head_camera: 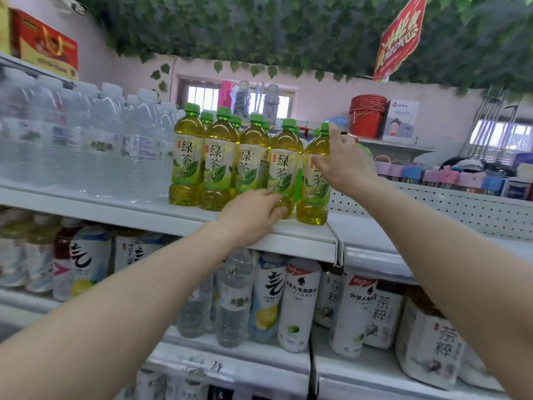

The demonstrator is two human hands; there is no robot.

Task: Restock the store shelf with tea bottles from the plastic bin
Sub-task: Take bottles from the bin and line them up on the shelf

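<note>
On the upper white metal store shelf [302, 230] stood a front row of five clear plastic green-tea bottles with green caps and green-and-white labels, more of the same behind them, and all upright, so each bottle's long axis ran straight up from the shelf. The plastic bin was nowhere in view.

The right hand [344, 163] was on the rightmost green-tea bottle [314, 180], the one at the end of the row nearest the shelf's right edge. Its fingers [336, 134] were spread: they reached up the right side of the bottle toward the neck and cap, while the thumb lay across the label in front. It looked like a loose steadying hold, not a tight clamp.

The left hand [253, 216] sat lower, at the foot of the fourth green-tea bottle [284, 174], with its fingers curled against the bottle's base just above the shelf lip.

The relation that mattered was the gap between those two bottles: the rightmost stood slightly apart and a little forward of its neighbour. Judging from this, the coming move was a sideways and backward nudge to close up the row, with the right hand, high on the bottle, better placed to guide it and the left hand bracing the neighbour low down. A push given near the cap could tip such a tall bottle.
</note>
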